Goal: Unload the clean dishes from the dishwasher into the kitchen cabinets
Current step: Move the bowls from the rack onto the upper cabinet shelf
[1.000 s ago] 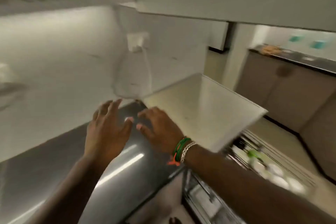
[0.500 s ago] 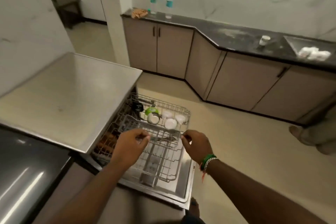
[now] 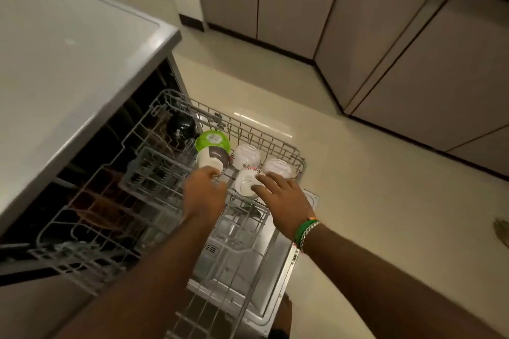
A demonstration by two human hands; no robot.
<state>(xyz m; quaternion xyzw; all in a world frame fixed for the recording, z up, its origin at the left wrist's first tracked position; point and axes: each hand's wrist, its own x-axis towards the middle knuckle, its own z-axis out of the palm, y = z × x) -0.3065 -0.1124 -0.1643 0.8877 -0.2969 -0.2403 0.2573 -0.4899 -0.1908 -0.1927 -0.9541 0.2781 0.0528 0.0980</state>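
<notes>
The dishwasher's upper rack (image 3: 298,158) is pulled out over the open door. At its far end sit a green bowl (image 3: 212,140), a white and brown cup (image 3: 211,159), a flower-patterned white bowl (image 3: 246,156), a plain white bowl (image 3: 246,184) and another white bowl (image 3: 278,168). A black pot (image 3: 180,125) lies further in. My left hand (image 3: 205,195) reaches the cup, its fingers curled against the cup's near side. My right hand (image 3: 281,201) holds the plain white bowl between thumb and forefinger.
A grey countertop (image 3: 68,63) overhangs the dishwasher on the left. A cutlery basket (image 3: 154,170) sits in the rack beside my left hand. Beige base cabinets (image 3: 413,63) line the far wall, with cream floor (image 3: 371,201) on the right. The open door (image 3: 275,270) lies below the rack.
My view swung from the wall and counter down to the dishwasher. Both hands moved from the rack's front rail forward onto the cup and the bowl.
</notes>
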